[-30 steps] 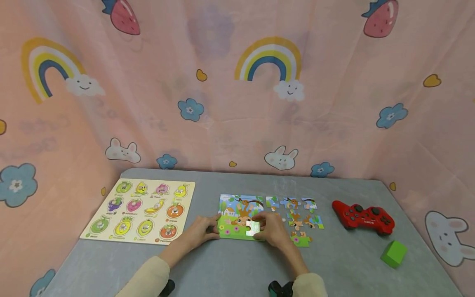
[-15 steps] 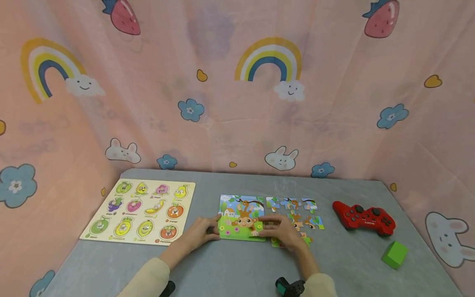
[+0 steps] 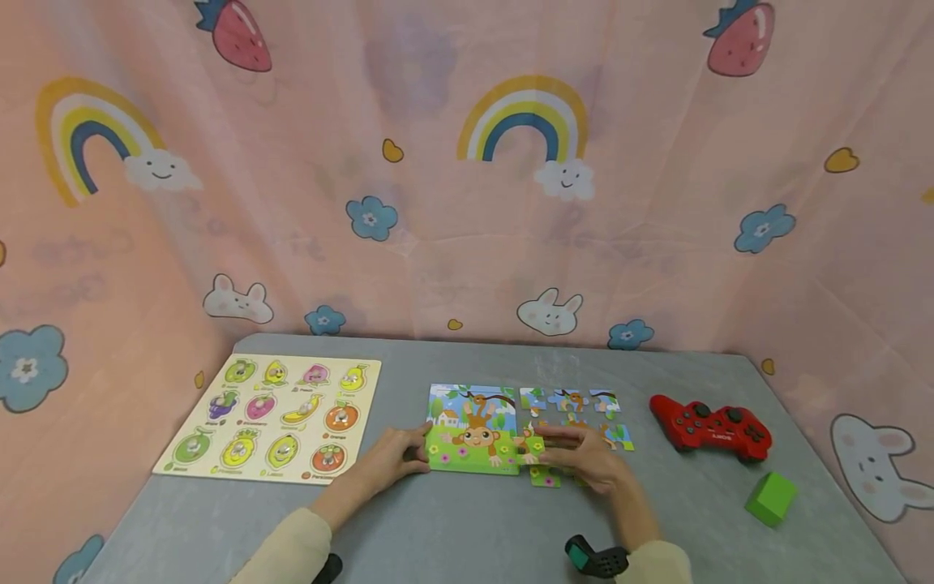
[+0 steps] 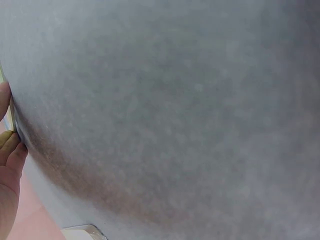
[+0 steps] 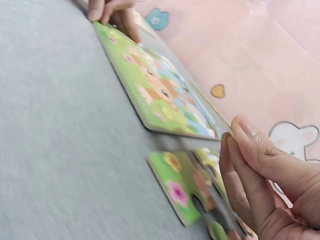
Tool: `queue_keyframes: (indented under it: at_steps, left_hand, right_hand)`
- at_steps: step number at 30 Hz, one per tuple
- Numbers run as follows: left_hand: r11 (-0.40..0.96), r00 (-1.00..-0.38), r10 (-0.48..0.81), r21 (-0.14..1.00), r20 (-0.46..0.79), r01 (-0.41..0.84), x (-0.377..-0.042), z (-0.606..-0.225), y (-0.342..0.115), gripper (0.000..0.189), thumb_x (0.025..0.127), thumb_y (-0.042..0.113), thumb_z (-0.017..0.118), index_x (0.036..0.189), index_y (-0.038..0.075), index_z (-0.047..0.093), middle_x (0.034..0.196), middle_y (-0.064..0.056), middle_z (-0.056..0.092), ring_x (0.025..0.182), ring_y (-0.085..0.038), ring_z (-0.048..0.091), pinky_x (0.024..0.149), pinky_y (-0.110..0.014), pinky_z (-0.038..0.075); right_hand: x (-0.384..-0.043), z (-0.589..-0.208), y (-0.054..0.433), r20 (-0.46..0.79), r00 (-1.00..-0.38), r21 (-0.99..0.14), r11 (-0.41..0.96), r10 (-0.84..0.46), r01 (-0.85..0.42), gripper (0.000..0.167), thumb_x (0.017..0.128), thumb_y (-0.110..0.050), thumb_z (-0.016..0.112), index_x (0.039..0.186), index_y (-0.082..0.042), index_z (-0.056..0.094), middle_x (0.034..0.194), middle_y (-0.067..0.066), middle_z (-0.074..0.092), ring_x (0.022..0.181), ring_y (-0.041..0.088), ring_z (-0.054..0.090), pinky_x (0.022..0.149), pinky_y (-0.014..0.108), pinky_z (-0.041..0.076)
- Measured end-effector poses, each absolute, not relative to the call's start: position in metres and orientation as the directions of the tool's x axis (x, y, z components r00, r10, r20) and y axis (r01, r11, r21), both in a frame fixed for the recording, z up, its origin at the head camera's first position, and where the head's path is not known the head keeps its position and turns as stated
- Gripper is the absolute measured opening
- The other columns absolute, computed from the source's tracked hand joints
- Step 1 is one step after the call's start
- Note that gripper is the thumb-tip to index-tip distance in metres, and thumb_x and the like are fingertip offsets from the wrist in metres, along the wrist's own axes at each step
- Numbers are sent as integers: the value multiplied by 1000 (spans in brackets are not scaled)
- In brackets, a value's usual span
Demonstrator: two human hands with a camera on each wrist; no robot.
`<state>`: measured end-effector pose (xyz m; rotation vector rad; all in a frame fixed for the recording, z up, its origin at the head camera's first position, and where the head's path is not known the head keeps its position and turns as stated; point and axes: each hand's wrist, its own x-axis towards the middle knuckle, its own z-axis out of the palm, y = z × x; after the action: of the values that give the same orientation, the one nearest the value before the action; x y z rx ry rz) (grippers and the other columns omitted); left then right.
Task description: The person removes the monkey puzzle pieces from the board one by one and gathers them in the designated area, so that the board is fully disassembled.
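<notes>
My left hand [image 3: 397, 456] holds the left edge of a monkey-picture puzzle board [image 3: 467, 442], which lies flat on the table. In the right wrist view its thumb and bent fingers are at the board's far-off end. Just right of the board, my right hand [image 3: 594, 461] seems to pinch a small green jigsaw piece [image 3: 527, 448] between thumb and fingers; its grip is partly hidden. Below it lies a green jigsaw piece [image 5: 177, 192] with a pink flower. Further jigsaw pieces [image 3: 569, 399] lie behind and under the right hand, some of them covered by it.
On the left of the grey table [image 3: 452, 535] lies a cream fruit board [image 3: 273, 430]. A red game controller [image 3: 711, 428] and a green block [image 3: 772, 499] are on the right. A pink printed cloth [image 3: 306, 122] hangs behind and on both sides.
My right hand has moved right, off the board's lower right part, with the jigsaw piece at its fingertips. The glare there is gone and the printed picture shows. My left hand has stayed put.
</notes>
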<state>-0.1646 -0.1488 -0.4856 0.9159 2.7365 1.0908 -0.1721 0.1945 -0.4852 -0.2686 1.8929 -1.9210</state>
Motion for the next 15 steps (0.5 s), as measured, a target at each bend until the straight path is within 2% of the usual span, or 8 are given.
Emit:
queue_keyframes:
  at_steps: [4,7,12,15]
  left_hand:
    - [578,-826,542,645,155,500,-164,-486,-150,16,80,9,76,70,11,63,130,-28,53,114,-37,58,87,-44,50]
    - [582,-828,539,643,153,498,-164,-486,-151,17,80,9,76,70,11,63,130,-29,53,113,-38,58,88,-45,49]
    - [586,-827,542,637,151,501,-164,-486,-151,16,80,9,75,70,10,63,130,-29,52,110,-37,60,86,-44,50]
    - [592,-828,542,635,143,496,-164,-485,-150,16,80,9,75,69,10,63,131,-29,52,110,-38,60,86,-44,50]
  right_hand:
    - [-172,-483,207,-207,-878,-976,32,-432,214,49,87,-3,69,131,9,52,126,6,59,85,6,56,66,23,49]
    - [-171,-483,218,-218,-867,-970,1,-447,243,44,87,-1,67,130,4,56,122,1,59,79,9,54,62,24,49]
    - [-168,-483,237,-214,-847,-961,-51,-487,272,38,88,2,65,126,-4,62,119,-3,61,98,9,60,76,29,54]
    - [-167,-483,247,-224,-848,-963,-26,-480,270,40,88,0,66,128,-3,61,123,0,60,105,6,58,82,28,52]
